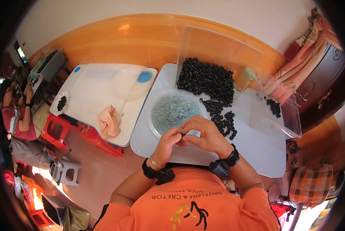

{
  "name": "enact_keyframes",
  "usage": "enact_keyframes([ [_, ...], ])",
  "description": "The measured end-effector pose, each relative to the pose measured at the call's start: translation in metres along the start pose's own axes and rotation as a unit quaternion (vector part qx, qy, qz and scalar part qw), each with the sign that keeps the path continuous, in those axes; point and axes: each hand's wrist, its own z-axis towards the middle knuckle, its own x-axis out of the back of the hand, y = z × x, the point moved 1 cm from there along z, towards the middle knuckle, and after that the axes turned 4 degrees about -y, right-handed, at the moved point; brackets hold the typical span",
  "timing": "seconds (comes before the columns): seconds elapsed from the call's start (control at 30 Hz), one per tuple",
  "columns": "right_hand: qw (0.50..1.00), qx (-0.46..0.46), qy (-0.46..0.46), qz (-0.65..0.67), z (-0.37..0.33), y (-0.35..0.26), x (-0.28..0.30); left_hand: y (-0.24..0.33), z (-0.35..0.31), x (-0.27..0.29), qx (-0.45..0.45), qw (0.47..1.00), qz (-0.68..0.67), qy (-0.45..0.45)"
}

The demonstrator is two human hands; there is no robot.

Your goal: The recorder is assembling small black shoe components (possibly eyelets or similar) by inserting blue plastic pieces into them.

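Note:
My left hand (166, 145) and my right hand (208, 134) meet above the near edge of a round clear tray. Between their fingertips is a small black part (183, 134), mostly hidden by the fingers, so its exact kind cannot be made out. Both hands are closed in a pinch around it. The round tray (151, 122) is filled with many tiny shiny silvery-green pieces (174, 109). Behind and to the right of the tray lies a large heap of short black ring-like parts (205, 79), with a looser trail of them (220, 119) running down toward my right hand.
A large clear plastic box (203, 42) stands around the heap, with a few black parts (273, 107) at its right. Left is another white table (99, 82) bearing a peach cloth (109, 121) and a scalloped dish (66, 98). Red stools (57, 131) and another person (20, 115) are further left.

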Motion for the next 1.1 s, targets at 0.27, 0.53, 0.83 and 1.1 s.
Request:
enact_keyframes([
  [0.27, 0.995, -0.097, 0.013, 0.03, 0.021, 0.012, -0.006, -0.006, -0.006, 0.018, -0.016, 0.999, -0.034, 0.017],
  [0.53, 0.998, 0.006, 0.019, -0.056, 0.023, -0.011, -0.019, 0.001, -0.004, 0.014, -0.03, 0.989, -0.124, 0.078],
  [0.83, 0.997, 0.036, -0.002, -0.063, 0.03, -0.006, -0.019, 0.003, -0.002, 0.019, -0.034, 0.992, -0.12, 0.013],
  [1.1, 0.999, 0.042, 0.019, -0.022, 0.024, -0.005, -0.019, 0.006, -0.002, 0.016, -0.033, 0.989, -0.146, 0.01],
])
